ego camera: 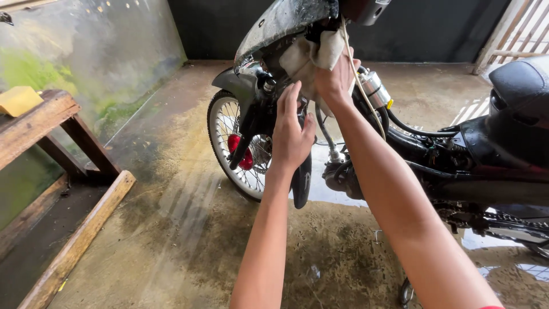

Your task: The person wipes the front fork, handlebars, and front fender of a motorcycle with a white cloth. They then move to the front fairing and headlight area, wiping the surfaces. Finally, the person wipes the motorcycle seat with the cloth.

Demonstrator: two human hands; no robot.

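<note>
So our right hand (336, 74) grips a pale rag (311, 54) against the motorbike (434, 149); left hand (290, 134), open, steadies just below.

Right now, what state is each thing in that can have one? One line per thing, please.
Right hand: closed on the cloth, pressed under the front cover.
Left hand: open, fingers spread, against the black front panel.
Cloth: bunched, pale.
Motorcycle: parked upright, wet.
Front wheel: on the floor.
Concrete floor: wet, puddles beside the bike.
Yellow sponge: lying on the wooden bench, untouched.
</note>
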